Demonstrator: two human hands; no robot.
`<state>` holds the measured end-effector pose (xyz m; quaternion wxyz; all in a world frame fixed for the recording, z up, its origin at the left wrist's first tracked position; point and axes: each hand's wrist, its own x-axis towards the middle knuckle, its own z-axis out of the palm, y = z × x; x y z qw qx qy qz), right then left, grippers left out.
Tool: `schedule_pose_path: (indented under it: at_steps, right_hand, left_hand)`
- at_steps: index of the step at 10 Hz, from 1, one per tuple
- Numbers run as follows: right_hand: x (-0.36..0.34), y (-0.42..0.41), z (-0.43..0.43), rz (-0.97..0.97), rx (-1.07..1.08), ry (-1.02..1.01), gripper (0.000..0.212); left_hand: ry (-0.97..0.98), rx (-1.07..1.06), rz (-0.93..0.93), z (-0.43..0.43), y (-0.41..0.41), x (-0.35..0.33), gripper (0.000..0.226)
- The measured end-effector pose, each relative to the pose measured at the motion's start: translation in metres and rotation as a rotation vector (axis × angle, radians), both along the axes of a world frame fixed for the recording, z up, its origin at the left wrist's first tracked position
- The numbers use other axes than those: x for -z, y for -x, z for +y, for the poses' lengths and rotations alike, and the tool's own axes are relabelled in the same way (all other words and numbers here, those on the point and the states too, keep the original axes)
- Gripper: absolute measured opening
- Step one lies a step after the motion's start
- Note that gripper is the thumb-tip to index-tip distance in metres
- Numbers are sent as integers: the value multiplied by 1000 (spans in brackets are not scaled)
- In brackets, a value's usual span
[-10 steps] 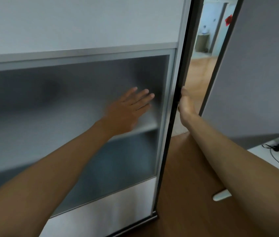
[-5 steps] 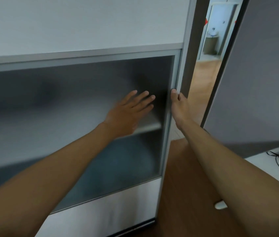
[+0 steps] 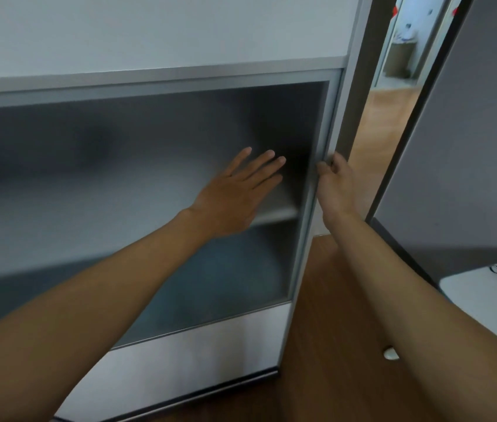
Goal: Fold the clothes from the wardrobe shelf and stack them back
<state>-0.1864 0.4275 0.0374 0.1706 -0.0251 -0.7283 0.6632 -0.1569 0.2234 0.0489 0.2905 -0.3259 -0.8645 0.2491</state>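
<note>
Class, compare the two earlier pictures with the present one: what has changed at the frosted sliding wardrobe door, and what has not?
The right hand came round from behind the grey metal edge of the frosted sliding wardrobe door and now grips it, thumb in front. The view shifted slightly. The left hand stays flat and open on the frosted panel; the door is not yet open.

A home bedroom, big wardrobe point(image 3: 180, 41) with a sliding door, wood floor point(image 3: 332, 315), open doorway point(image 3: 393, 86) to another room
</note>
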Motion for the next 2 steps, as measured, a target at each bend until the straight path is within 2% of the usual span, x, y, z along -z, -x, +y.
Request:
schedule_pose_path:
  at_steps: [1,2]
  right_hand:
    - [6,-33,-6,48,-25,-9,46]
    - [9,-61,-30,150,-106,-59,41]
  left_hand:
    - [-207,107,-153,-12,-14,0,64]
    - [-448,110,-192,-39,-36,2,53]
